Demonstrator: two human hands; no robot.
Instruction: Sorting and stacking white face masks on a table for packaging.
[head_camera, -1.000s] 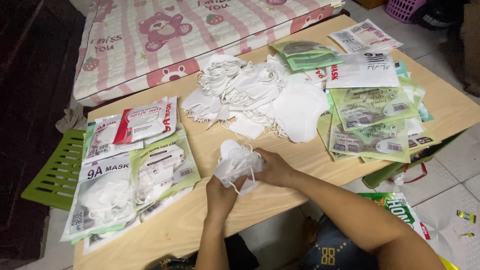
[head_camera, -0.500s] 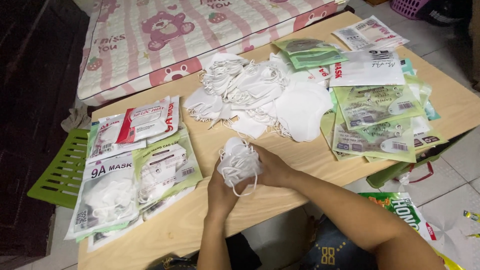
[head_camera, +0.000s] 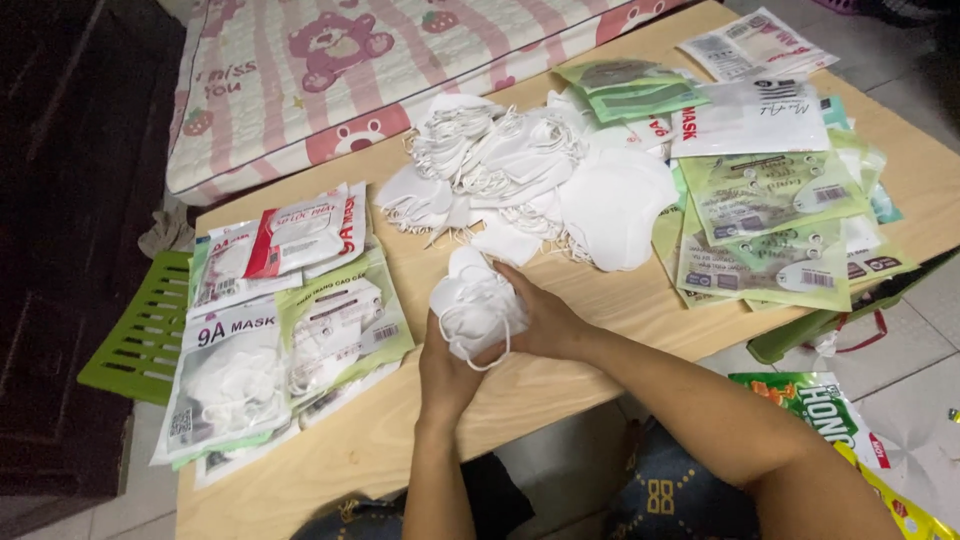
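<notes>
Left end of the wooden table (head_camera: 560, 380): a spread of flat, clear packets with pale green edges (head_camera: 290, 330), white contents visible; 1 red-and-white packet (head_camera: 300, 232) lies on top at the far side. Right end: overlapping pale green packets (head_camera: 770, 215), each with a small white label; a white packet (head_camera: 750, 115) and a darker green packet (head_camera: 630, 90) lie beyond them. Floor, lower right: 1 green, red and yellow bag (head_camera: 820, 415).
</notes>
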